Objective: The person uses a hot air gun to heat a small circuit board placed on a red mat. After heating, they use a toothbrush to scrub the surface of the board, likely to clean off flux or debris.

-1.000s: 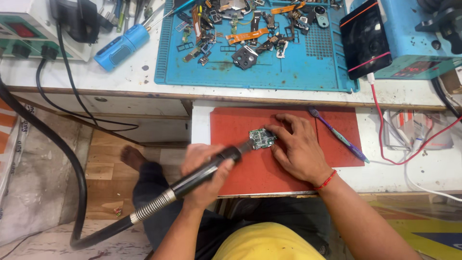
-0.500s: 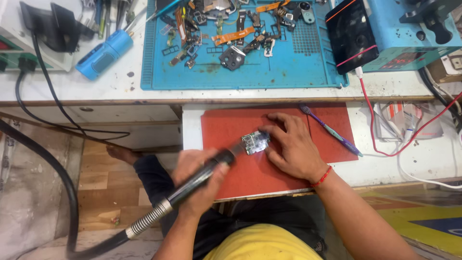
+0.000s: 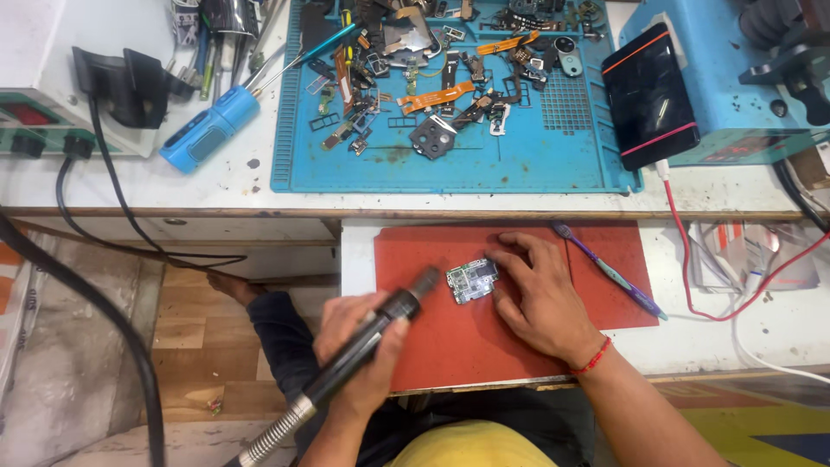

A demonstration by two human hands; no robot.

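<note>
Board, a small green circuit piece, lies flat on the red mat, toward the mat's upper middle, and serves as the landmark for everything else. Far to its left, on the table's upper level, sits a white station with a black cable running off its front. Nearer, up and left of the board, a blue cylinder tool lies on its side. Just left of the board, the left hand is wrapped tight around a black hot-air wand; the grip sits mid-barrel, likely so the nozzle can be steered finely. The wand's long axis runs from lower left to upper right, its nozzle tip pointing at the board's left edge and close beside it, though whether it touches I cannot tell. The board's own long axis tilts slightly, rising to the right. Directly above the board, the blue mat carries scattered phone parts. Right of the board, the right hand rests open on the red mat, fingertips against the board's right edge, apparently pinning it steady. Farther right lies a purple toothbrush, slanting down to the right.
</note>
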